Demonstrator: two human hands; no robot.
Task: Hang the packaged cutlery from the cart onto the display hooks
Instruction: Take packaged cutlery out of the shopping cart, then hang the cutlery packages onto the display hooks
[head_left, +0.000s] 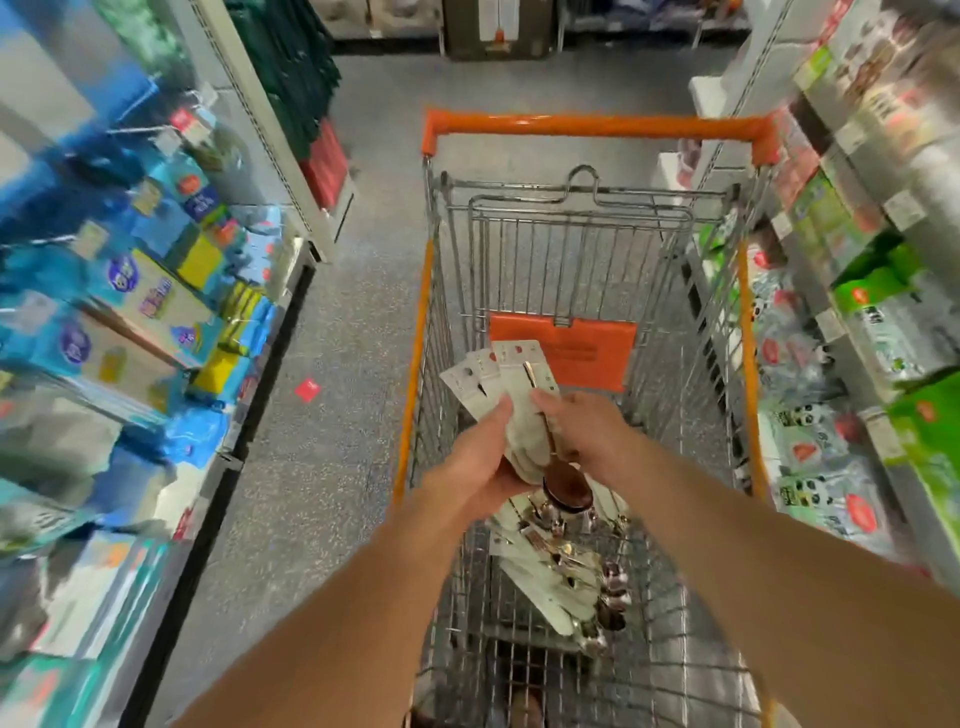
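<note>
Both hands meet above the wire shopping cart (592, 208), holding a fanned bundle of carded spoons (506, 384). The left hand (475, 467) has its fingers and thumb curled round the lower part of the cards, clenched on the stack from the left side. The right hand (582, 431) comes in from the right, its thumb pressed on the top card and its fingers wrapped behind, so it too is grasping the bundle. Three card tops spread out beyond the hands toward the cart's orange flap (563, 353), and one brown spoon bowl (566, 488) hangs out below the hands.

More packaged cutlery (561, 571) lies in a loose heap on the cart floor, directly beneath the hands.

The likeliest slip, as I judge it, is a card sliding out of the fan: the cards overlap unevenly and the grip sits low, so the topmost could drop back into the cart when one hand lets go to reach for a hook. The hang holes near the card tops are not lined up, which would make threading several at once awkward. The display hooks (130, 130) to the left of the cart look blurred here, so which one is meant for cutlery cannot be told.

Both forearms stretch forward and slightly inward, wrists converging over the cart's middle.
</note>
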